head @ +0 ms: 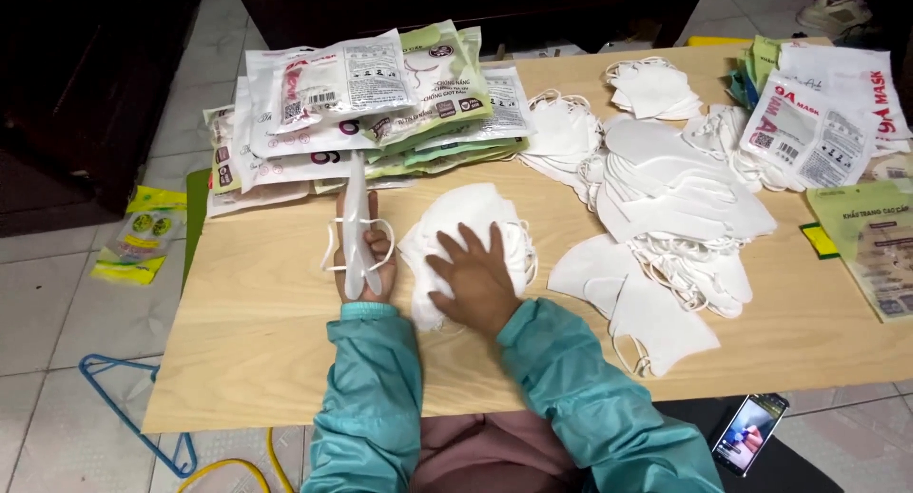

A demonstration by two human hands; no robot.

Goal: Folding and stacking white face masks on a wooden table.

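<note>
Holding: left hand (pixel 359 255) is closed around a folded white face mask (pixel 358 229), gripped edge-on, with its ear loops hanging to both sides of the fingers.
Pressing: right hand (pixel 473 276) lies flat, fingers spread, palm down on a small stack of white masks (pixel 456 217); it grasps nothing.
Position of held mask: above the counter (pixel 257 303), left of the pressed stack, its far end reaching toward the packaged masks.
Position of pressed stack: counter centre, just beside the left hand, directly ahead of the person.
Loose masks: a large fanned pile of white masks (pixel 680 193) occupies the counter to the right; a smaller heap (pixel 651 84) lies at the far edge.
Packaged masks, left: overlapping sealed pouches (pixel 361 103) are stacked at the far left of the counter.
Packaged masks, right: further pouches (pixel 823 122) sit at the far right.
Sleeves: both forearms wear teal jacket sleeves (pixel 571 379).
Phone: a smartphone (pixel 751 433) with a lit screen lies below the counter's near edge, at the right.
Floor: a blue clothes hanger (pixel 128 407) lies on the tiles at the left.
</note>
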